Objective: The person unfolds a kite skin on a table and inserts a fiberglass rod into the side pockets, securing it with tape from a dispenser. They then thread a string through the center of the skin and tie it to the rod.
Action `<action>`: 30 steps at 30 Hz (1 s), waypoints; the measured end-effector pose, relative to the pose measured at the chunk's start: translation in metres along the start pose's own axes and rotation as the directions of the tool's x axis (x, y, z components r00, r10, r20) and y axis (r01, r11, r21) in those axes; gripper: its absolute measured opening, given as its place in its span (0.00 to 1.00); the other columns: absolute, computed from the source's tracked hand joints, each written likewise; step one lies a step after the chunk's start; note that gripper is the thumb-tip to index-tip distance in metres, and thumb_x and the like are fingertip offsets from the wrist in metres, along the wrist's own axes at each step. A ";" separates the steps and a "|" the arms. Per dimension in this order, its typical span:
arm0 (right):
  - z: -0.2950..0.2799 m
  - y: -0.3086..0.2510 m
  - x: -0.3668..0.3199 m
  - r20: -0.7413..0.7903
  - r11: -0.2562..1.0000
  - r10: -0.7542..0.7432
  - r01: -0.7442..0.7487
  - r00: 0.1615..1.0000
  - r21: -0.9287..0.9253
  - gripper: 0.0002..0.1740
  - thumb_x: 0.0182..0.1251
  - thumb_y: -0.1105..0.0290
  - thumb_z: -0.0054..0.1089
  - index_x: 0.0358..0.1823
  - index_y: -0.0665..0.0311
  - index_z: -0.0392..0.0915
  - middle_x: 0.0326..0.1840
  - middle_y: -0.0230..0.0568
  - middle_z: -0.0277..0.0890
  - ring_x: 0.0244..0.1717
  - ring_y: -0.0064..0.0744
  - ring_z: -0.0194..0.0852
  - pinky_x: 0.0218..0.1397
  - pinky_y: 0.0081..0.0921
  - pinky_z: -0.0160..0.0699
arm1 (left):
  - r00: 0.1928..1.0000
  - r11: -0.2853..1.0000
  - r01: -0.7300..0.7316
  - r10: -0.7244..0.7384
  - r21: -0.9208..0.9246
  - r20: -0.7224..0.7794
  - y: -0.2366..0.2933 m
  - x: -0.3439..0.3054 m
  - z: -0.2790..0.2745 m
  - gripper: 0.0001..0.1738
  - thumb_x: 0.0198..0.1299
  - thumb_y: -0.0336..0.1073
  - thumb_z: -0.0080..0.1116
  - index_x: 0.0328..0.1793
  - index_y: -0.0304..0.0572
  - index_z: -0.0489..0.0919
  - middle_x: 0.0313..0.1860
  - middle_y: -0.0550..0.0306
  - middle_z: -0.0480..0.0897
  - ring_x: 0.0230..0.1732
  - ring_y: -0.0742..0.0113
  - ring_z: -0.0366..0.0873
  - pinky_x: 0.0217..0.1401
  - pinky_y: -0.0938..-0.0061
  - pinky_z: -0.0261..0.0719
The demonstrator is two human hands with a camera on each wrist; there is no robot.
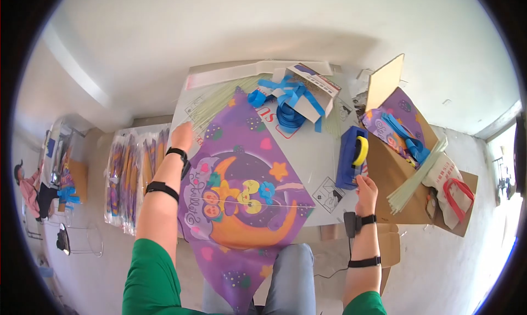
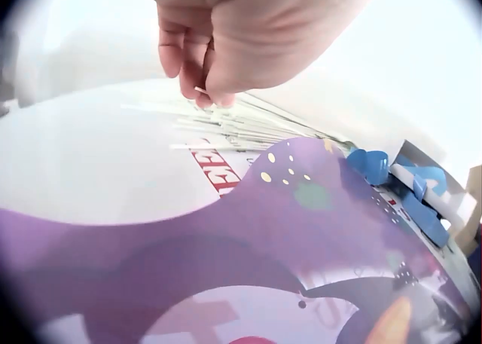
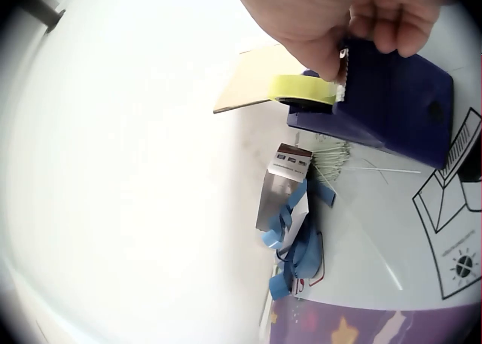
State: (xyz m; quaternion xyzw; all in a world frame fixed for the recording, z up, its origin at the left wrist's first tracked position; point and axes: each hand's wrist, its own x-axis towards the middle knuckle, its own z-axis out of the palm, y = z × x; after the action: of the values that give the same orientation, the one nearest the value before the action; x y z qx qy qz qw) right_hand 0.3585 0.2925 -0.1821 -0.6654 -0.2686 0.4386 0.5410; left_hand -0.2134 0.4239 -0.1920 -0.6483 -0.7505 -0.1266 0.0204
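Note:
A purple diamond-shaped kite (image 1: pixel 258 145) printed with a moon and cartoon figures hangs over the table's front edge, onto the person's lap. Across its width lies a thin pale rod (image 1: pixel 263 205). Left of the kite, my left hand (image 1: pixel 183 136) has its fingertips together over the fanned thin pale sticks (image 2: pixel 226 125); one short white stick end (image 2: pixel 200 90) shows between them. At the right, my right hand (image 1: pixel 366 194) is at the front of a blue tape dispenser (image 1: pixel 346 156). Its thumb and finger pinch the tape at the cutter, beside the yellow roll (image 3: pixel 301 89).
Blue ribbon (image 1: pixel 291 114) spills from an opened carton (image 1: pixel 315 84) at the back of the table. A cardboard box (image 1: pixel 395 189) on the right bears more kites, ribbon, pale sticks (image 1: pixel 417 178) and a white bag (image 1: pixel 447 186). Plastic-wrapped packs (image 1: pixel 132 172) lie at the left.

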 end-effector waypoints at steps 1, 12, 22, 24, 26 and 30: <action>-0.001 0.000 0.003 0.018 1.000 0.026 -0.026 1.000 0.006 0.07 0.63 0.65 0.62 0.37 0.59 0.81 0.31 0.25 0.79 0.30 0.12 0.68 0.30 0.15 0.60 | 1.000 1.000 -0.001 0.001 0.025 -0.013 -0.009 -0.001 -0.008 0.12 0.59 0.38 0.48 0.31 0.39 0.77 0.35 0.40 0.80 0.42 0.42 0.78 0.43 0.50 0.74; -0.008 -0.001 0.036 0.132 0.980 0.191 -0.180 0.973 -0.091 0.09 0.59 0.63 0.63 0.31 0.60 0.83 0.25 0.26 0.74 0.20 0.16 0.60 0.19 0.19 0.61 | 0.961 0.924 0.206 -0.129 -0.321 0.244 -0.047 -0.155 -0.153 0.08 0.60 0.34 0.57 0.34 0.37 0.81 0.28 0.53 0.83 0.29 0.66 0.81 0.32 0.71 0.76; -0.016 0.000 -0.043 0.081 0.975 0.175 -0.184 0.981 0.121 0.10 0.55 0.63 0.65 0.22 0.59 0.77 0.17 0.27 0.65 0.17 0.20 0.61 0.18 0.23 0.59 | 0.668 0.357 0.527 0.386 -0.771 0.636 0.136 -0.347 -0.171 0.12 0.60 0.34 0.60 0.46 0.33 0.79 0.34 0.58 0.82 0.34 0.73 0.80 0.38 0.79 0.79; -0.029 0.016 -0.075 0.171 0.941 0.156 -0.199 0.973 0.275 0.12 0.56 0.63 0.64 0.20 0.59 0.74 0.17 0.28 0.65 0.16 0.21 0.62 0.18 0.23 0.60 | 0.557 0.265 0.629 0.502 -0.731 0.661 0.162 -0.372 -0.154 0.12 0.61 0.35 0.61 0.45 0.35 0.79 0.35 0.59 0.81 0.35 0.73 0.80 0.39 0.79 0.80; -0.048 0.021 -0.127 0.254 0.939 0.150 -0.218 0.955 0.266 0.13 0.59 0.64 0.60 0.19 0.58 0.72 0.18 0.29 0.66 0.17 0.21 0.63 0.17 0.21 0.59 | 0.512 0.255 0.668 0.525 -0.699 0.680 0.186 -0.397 -0.146 0.12 0.61 0.35 0.61 0.45 0.35 0.79 0.34 0.60 0.81 0.35 0.73 0.80 0.39 0.79 0.80; -0.072 0.028 -0.252 0.195 0.860 0.135 -0.212 0.972 0.464 0.10 0.65 0.70 0.54 0.24 0.62 0.75 0.21 0.30 0.71 0.22 0.21 0.66 0.26 0.19 0.65 | 0.419 0.305 0.713 0.537 -0.632 0.732 0.219 -0.428 -0.125 0.11 0.61 0.36 0.61 0.45 0.38 0.78 0.35 0.61 0.81 0.35 0.73 0.81 0.40 0.78 0.81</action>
State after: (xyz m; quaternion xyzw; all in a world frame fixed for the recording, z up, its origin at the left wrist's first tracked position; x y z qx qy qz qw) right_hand 0.2992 0.0402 -0.1327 -0.4953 -0.1313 0.5891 0.6248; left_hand 0.0519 0.0102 -0.1189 -0.4181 -0.4388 -0.1710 -0.7768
